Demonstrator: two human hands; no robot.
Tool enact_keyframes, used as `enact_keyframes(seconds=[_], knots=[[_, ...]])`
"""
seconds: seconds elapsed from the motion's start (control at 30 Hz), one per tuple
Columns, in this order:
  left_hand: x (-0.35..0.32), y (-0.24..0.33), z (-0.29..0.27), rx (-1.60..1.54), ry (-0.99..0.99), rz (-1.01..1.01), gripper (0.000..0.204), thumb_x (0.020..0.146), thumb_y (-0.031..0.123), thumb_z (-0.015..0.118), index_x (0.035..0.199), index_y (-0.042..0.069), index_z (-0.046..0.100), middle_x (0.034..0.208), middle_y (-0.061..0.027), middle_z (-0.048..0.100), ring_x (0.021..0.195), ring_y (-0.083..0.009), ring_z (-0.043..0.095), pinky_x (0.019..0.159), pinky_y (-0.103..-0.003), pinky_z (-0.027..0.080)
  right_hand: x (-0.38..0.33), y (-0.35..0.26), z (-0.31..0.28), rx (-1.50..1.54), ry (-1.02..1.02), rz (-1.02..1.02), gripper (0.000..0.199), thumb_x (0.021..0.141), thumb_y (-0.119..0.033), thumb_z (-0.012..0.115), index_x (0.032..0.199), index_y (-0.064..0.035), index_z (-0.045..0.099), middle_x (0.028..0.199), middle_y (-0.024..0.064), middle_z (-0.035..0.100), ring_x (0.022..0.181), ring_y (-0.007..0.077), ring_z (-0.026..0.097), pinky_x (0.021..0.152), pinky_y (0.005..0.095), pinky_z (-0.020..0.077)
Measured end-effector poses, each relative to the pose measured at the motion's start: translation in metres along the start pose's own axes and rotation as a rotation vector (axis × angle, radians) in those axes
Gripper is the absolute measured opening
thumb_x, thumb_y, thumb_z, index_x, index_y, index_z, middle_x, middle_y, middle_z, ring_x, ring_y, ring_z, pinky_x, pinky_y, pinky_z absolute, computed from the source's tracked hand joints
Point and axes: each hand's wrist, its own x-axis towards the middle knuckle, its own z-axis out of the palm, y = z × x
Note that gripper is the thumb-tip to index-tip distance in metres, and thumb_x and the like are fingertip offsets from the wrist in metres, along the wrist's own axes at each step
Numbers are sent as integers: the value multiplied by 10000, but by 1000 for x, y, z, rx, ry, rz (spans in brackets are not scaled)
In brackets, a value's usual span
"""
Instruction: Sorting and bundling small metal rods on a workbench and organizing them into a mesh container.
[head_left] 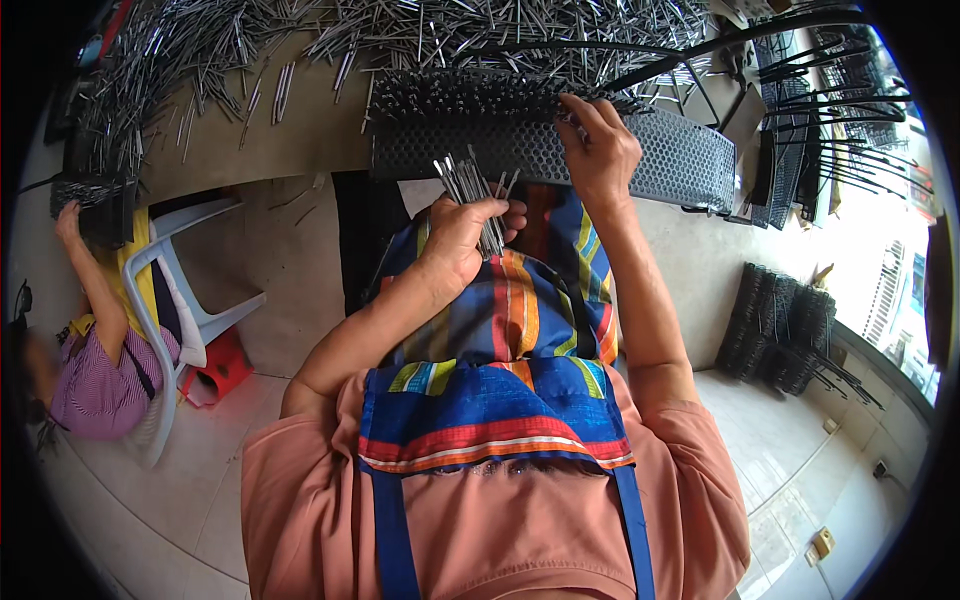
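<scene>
Rods of thin silver metal (462,183) are fanning from the left hand (462,232) at twelve o'clock, its fingers clasping them. The right hand (603,155), one o'clock, is pinching at a grey perforated metal rack (690,155); whether on a rod cannot be told. Upright dark rods (450,95) are standing in the rack's nine-o'clock side; loose silver rods (235,45) are covering a brown tabletop (315,140), eleven o'clock.

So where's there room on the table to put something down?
On the tabletop, a bare patch lies between the loose metal rods behind, the front edge, and the perforated metal panel to the right. The tabletop's far side is crowded with rods, and thin dark pieces crowd the panel's back, by the right hand.
</scene>
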Motion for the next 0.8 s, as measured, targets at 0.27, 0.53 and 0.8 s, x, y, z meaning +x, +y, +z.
enact_keyframes(seconds=[0.27,0.53,0.8], knots=[[-3,1,6,42,-129,72,165,837,-49,575,978,-1,645,872,-142,708,759,-239,717,653,-332,594,-43,-27,-2,889,-520,671,78,807,-47,718,860,4,692,692,13,649,554,63,537,509,207,402],[-5,9,-19,121,7,52,223,816,-47,575,1026,13,620,829,-144,694,651,-214,666,574,-333,549,-23,-20,-5,871,199,497,81,803,58,705,844,-10,687,692,-31,595,569,29,466,506,193,347],[-13,9,-23,97,19,-6,237,806,-45,589,1029,16,642,853,-139,702,686,-216,685,570,-319,546,-1,-15,8,443,171,38,124,749,87,729,830,3,687,771,25,637,650,68,564,581,199,435]])
